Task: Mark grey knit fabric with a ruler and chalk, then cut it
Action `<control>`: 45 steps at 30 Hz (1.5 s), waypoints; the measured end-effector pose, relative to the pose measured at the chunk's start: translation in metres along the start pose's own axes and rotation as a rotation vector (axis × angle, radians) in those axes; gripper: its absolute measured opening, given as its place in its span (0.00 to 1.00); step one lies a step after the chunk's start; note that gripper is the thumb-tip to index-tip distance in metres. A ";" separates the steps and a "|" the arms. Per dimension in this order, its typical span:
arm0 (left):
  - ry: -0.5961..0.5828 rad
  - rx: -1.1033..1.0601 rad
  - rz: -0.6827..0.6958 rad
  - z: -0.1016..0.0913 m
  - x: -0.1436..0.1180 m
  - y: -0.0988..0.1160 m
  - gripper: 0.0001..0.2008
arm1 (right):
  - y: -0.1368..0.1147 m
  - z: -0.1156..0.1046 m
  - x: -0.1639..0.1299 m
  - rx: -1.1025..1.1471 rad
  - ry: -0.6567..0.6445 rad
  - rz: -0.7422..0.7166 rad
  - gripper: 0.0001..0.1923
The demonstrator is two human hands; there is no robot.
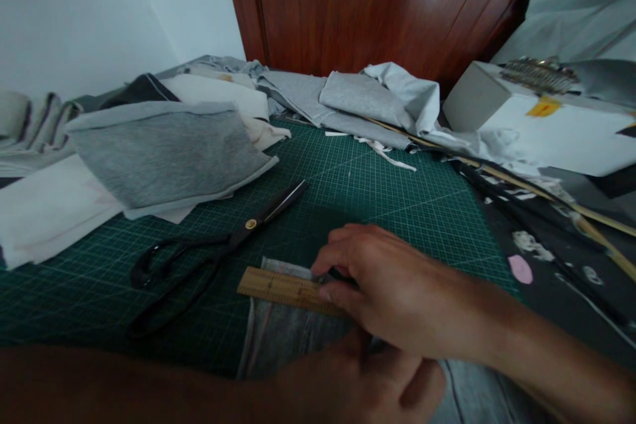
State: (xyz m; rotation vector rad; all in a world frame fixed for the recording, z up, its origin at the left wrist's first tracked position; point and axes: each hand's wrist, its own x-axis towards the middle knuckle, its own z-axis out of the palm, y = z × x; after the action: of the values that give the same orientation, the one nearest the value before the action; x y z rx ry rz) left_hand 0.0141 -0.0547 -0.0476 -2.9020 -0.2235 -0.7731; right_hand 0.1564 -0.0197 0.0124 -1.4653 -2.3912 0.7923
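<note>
A wooden ruler (pixel 278 288) lies across a piece of grey fabric (pixel 283 334), near its far edge. My right hand (pixel 392 285) is over the ruler, thumb and fingertips drawn together in a pinch at its far edge. Whatever small thing may sit in that pinch is hidden. Below it, my left hand (pixel 368 381) rests over the fabric with its fingers apart, one reaching toward the ruler's near edge. It is dim and blurred, and some fingertips are out of sight. Black-handled scissors (pixel 231 245) lie left of the ruler, blades pointing away and closed.
A green cutting mat (pixel 397 202) covers the work surface. Folded grey fabric pieces (pixel 169 152) are at the left, with more grey cloth (pixel 368 99) at the back. On the right stand a white box (pixel 556 126) and thin sticks (pixel 527 182), with a pink scrap (pixel 520 269) nearby.
</note>
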 end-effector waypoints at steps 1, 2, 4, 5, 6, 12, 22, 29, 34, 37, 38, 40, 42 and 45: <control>0.008 0.006 -0.001 0.000 0.000 0.000 0.10 | -0.001 0.000 0.000 -0.009 0.002 -0.001 0.08; 0.006 0.016 0.003 0.000 -0.001 0.000 0.11 | -0.001 -0.001 -0.001 -0.025 0.003 -0.003 0.07; -0.023 0.034 0.028 0.001 -0.001 0.000 0.11 | -0.002 -0.002 -0.002 -0.062 -0.008 0.016 0.06; -0.037 0.039 0.027 0.001 -0.001 0.000 0.10 | -0.002 -0.003 -0.001 -0.077 -0.027 0.031 0.07; -0.043 0.037 0.029 0.002 -0.001 0.001 0.10 | -0.002 -0.004 -0.001 -0.088 -0.048 0.040 0.08; -0.057 0.016 0.035 0.002 -0.002 0.005 0.09 | -0.003 -0.001 0.004 -0.070 -0.059 -0.002 0.06; -0.087 0.010 0.059 -0.003 -0.003 0.002 0.08 | -0.006 -0.010 -0.003 -0.141 -0.139 0.010 0.09; -0.141 0.071 0.075 -0.002 -0.002 0.002 0.14 | 0.003 -0.019 0.000 0.027 -0.242 0.021 0.04; -0.143 0.080 0.078 -0.004 -0.001 0.001 0.15 | 0.009 -0.023 -0.003 0.062 -0.306 0.083 0.06; -0.122 0.088 0.071 -0.005 -0.001 0.001 0.16 | 0.012 -0.024 -0.006 0.102 -0.347 0.134 0.07; -0.114 0.087 0.067 -0.005 -0.001 0.001 0.16 | 0.013 -0.024 -0.007 0.114 -0.353 0.143 0.07; -0.112 0.085 0.071 -0.004 0.000 0.000 0.17 | 0.014 -0.023 -0.010 0.123 -0.340 0.146 0.07; -0.122 0.079 0.077 -0.004 0.000 0.000 0.17 | 0.016 -0.021 -0.012 0.109 -0.299 0.129 0.07; -0.133 0.058 0.090 -0.004 0.000 -0.001 0.15 | 0.017 -0.017 -0.015 0.070 -0.206 0.079 0.06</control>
State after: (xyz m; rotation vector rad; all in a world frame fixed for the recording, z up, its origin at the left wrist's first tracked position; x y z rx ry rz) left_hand 0.0115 -0.0548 -0.0439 -2.8883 -0.1250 -0.5515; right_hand 0.1841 -0.0217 0.0185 -1.5260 -2.4337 1.0838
